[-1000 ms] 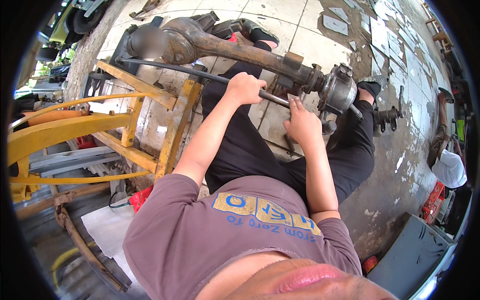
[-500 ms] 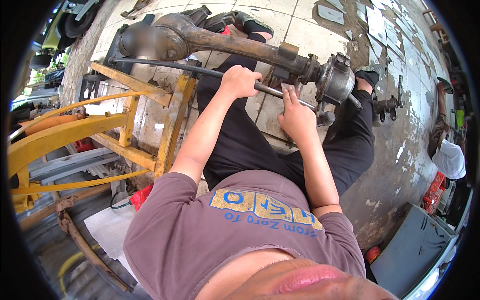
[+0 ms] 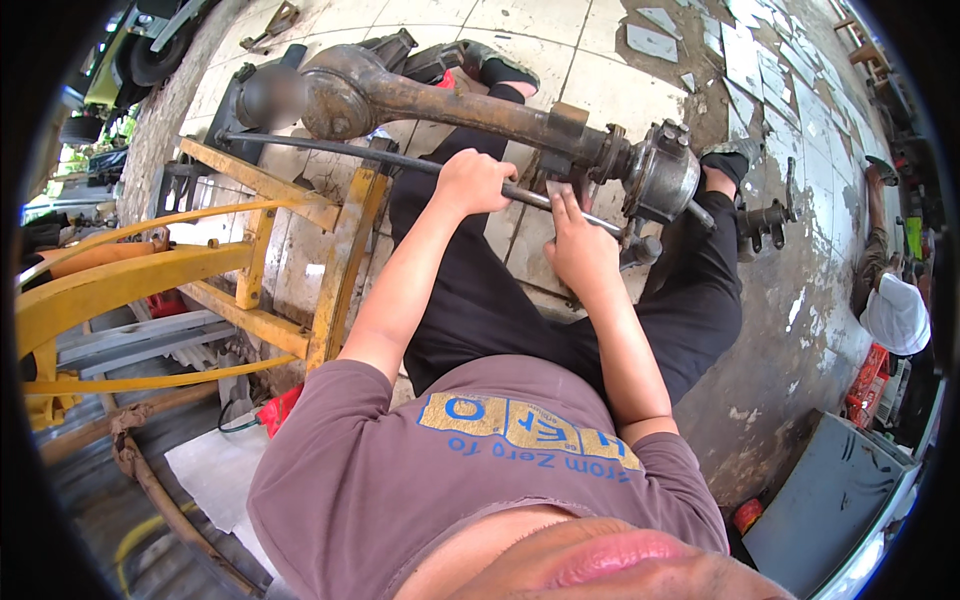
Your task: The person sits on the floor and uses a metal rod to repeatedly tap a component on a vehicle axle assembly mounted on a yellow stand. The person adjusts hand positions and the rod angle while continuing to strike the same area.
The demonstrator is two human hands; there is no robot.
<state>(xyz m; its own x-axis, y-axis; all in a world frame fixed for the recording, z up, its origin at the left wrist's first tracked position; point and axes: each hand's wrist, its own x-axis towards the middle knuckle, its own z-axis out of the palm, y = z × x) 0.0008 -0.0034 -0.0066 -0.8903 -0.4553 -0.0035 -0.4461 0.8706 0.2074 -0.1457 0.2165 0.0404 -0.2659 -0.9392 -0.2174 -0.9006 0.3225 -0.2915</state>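
Across my lap lies a rusty axle [image 3: 480, 107], with a wide round housing at the left and a greasy steering knuckle [image 3: 662, 170] at the right. A long dark metal rod [image 3: 370, 156] runs alongside on its near side, shinier at the right end. My left hand [image 3: 473, 183] is wrapped round the rod near its middle. Further right, my right hand [image 3: 585, 250] is closed at the rod, two fingers lying together over a small flat pale piece [image 3: 556, 187] pressed against it. What that piece is made of, I cannot make out.
A yellow metal frame [image 3: 338, 260] stands at my left. On the tiled floor are broken tile pieces [image 3: 652, 42] at the far right and a loose metal part [image 3: 770, 222] beyond my right leg. A grey cabinet [image 3: 825, 500] stands lower right, and another person [image 3: 893, 310] is at the right edge.
My right hand has shifted slightly left along the rod with the pale piece. The left hand stays on the rod. The whole view has shifted a little.
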